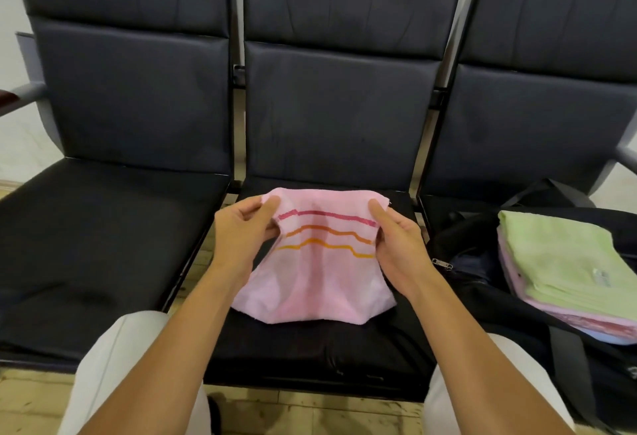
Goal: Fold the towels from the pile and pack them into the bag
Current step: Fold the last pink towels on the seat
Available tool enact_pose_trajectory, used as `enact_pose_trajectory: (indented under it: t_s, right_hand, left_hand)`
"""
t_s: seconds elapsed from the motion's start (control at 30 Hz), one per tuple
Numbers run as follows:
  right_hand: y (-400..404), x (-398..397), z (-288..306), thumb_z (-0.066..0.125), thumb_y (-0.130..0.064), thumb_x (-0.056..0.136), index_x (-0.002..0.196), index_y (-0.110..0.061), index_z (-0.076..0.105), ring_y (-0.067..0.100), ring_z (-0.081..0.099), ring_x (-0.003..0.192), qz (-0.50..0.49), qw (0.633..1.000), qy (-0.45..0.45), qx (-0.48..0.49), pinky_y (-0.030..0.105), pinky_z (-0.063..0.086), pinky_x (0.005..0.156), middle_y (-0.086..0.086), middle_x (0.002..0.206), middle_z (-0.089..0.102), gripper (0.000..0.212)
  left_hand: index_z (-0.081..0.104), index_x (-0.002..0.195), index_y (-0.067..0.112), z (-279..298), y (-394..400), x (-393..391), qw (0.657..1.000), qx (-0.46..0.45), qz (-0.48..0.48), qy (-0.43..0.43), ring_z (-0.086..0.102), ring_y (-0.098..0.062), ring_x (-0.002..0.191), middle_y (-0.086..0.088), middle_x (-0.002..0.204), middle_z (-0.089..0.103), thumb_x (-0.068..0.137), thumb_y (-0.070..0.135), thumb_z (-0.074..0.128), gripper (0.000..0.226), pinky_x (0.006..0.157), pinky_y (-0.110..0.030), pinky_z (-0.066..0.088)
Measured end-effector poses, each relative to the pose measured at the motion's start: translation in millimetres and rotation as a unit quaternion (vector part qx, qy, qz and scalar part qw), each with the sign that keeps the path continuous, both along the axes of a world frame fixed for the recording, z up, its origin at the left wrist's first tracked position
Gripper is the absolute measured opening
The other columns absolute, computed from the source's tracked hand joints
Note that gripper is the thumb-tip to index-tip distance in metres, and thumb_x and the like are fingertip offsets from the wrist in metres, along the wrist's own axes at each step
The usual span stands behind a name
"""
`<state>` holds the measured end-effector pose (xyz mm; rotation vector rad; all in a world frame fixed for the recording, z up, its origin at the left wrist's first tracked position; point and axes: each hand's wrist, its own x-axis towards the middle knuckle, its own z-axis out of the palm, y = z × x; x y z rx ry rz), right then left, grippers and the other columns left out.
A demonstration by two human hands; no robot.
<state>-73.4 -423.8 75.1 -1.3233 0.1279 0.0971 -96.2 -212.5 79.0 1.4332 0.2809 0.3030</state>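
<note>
While both my hands, left [246,228] and right [396,241], pinch pink striped terry towel [317,283] mid-fold on seat, folded stack [565,262] already fills black bag [482,283]; this towel left.

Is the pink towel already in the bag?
No, both hands hold the pink towel over the middle seat; the bag sits right.

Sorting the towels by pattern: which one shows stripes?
The pink towel held by both hands on the middle seat; the green towel topping the stack looks plain.

3 dark padded seats [113,228] in a row w/ grey armrest [26,91], pale tiled floor [31,396] below.
</note>
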Motion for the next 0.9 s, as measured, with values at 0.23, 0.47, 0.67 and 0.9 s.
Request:
enact_pose_trajectory:
  t_s: [0.23, 0.47, 0.67, 0.9]
  right_hand:
    - [32.2, -0.2, -9.1, 0.060, -0.027, 0.097, 0.102, -0.013, 0.076, 0.032, 0.072, 0.095, 0.019, 1.000, -0.005, -0.018, 0.047, 0.059, 0.084, 0.018, 0.099, 0.075, 0.022]
    - [55.9, -5.0, -9.9, 0.065, -0.023, 0.094, 0.103, -0.013, 0.076, 0.020, 0.074, 0.088, 0.039, 0.998, -0.047, -0.035, 0.028, 0.060, 0.073, 0.007, 0.092, 0.077, 0.018]
    - [65.2, -0.1, -15.8, 0.065, -0.020, 0.094, 0.092, -0.018, 0.078, 0.010, 0.070, 0.086, 0.015, 0.987, -0.120, -0.109, 0.017, 0.054, 0.067, 0.005, 0.099, 0.071, 0.013]
    - [65.8, 9.4, -28.8, 0.063, -0.017, 0.096, 0.104, -0.011, 0.075, 0.016, 0.068, 0.092, 0.018, 0.970, -0.160, -0.179, 0.029, 0.060, 0.076, 0.001, 0.108, 0.063, 0.016]
  left_hand:
    - [0.075, 0.095, 0.020, -6.0, -22.6, 2.7, 0.999, 0.028, -0.037, -0.010, 0.074, -0.019, 0.081, -0.002, 0.085, 0.076, 0.090, 0.013, 0.067, 0.012, 0.071, -0.034, 0.061]
    - [0.075, 0.104, 0.013, -16.9, -28.7, 9.6, 0.996, 0.090, -0.018, 0.007, 0.074, -0.016, 0.082, -0.003, 0.086, 0.076, 0.088, 0.019, 0.070, 0.017, 0.074, -0.041, 0.062]
    - [0.076, 0.100, 0.019, -17.4, -32.3, 13.0, 0.995, 0.097, -0.026, -0.026, 0.074, -0.013, 0.082, -0.001, 0.085, 0.076, 0.089, 0.020, 0.069, 0.012, 0.076, -0.041, 0.061]
    - [0.074, 0.090, 0.021, -16.9, -35.7, 17.3, 0.987, 0.138, -0.076, -0.030, 0.072, -0.013, 0.081, 0.000, 0.082, 0.074, 0.098, 0.016, 0.056, 0.020, 0.077, -0.040, 0.061]
